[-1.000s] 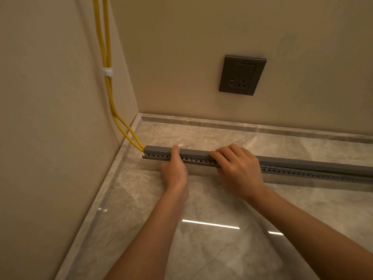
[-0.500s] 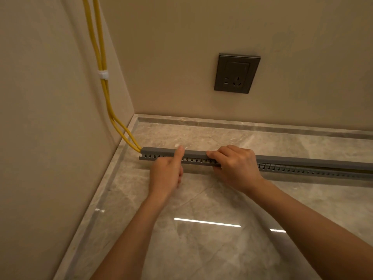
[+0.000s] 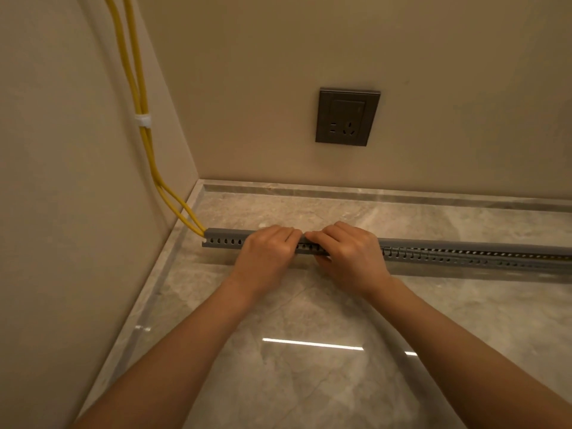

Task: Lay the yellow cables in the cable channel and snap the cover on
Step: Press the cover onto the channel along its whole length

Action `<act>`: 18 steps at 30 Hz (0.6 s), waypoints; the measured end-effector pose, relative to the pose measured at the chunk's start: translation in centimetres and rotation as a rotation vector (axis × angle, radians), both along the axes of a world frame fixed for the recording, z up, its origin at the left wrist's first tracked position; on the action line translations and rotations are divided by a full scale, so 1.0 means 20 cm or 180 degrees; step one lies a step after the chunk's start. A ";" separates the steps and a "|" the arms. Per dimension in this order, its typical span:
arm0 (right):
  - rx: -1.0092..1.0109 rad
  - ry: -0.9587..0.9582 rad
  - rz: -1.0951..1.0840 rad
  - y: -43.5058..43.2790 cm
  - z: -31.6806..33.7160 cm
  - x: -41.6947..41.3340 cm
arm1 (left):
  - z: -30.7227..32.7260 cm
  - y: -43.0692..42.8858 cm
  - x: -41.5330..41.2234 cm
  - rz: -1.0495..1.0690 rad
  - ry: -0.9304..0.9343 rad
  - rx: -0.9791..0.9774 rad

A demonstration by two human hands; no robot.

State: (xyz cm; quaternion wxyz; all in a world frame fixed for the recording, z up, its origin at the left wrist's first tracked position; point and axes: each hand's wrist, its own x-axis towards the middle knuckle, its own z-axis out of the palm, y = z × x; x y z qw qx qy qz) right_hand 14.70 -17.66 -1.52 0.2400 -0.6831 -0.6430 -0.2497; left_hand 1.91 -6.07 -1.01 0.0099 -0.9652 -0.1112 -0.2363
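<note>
A long grey slotted cable channel (image 3: 464,257) lies on the marble floor and runs from the left wall to the right edge of view. Its grey cover (image 3: 229,234) sits on top; at the left end it lies flush, and further right a gap shows between cover and slots. Two yellow cables (image 3: 140,97) come down the left wall, held by a white tie (image 3: 143,120), and enter the channel's left end. My left hand (image 3: 266,252) and my right hand (image 3: 346,252) rest side by side on the cover, fingers curled over it, fingertips almost touching.
A dark grey wall socket (image 3: 347,117) sits on the back wall above the channel. The glossy marble floor (image 3: 309,366) has a raised border (image 3: 371,190) along both walls. The left wall stands close to the channel's end.
My left hand has slid right along the cover and now lies flat on it beside my right hand. The view has shifted slightly.
</note>
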 end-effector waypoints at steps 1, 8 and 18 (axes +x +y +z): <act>0.0007 -0.0005 0.0009 0.00 -0.01 0.00 | 0.00 0.00 0.00 -0.0030 0.0014 0.0054; -0.0100 0.0075 -0.0195 -0.09 -0.05 0.05 | 0.01 0.02 -0.03 -0.0063 0.0191 0.0179; -0.0329 0.0030 -0.0404 -0.14 -0.01 0.09 | 0.01 0.03 -0.03 -0.0055 0.0420 0.0054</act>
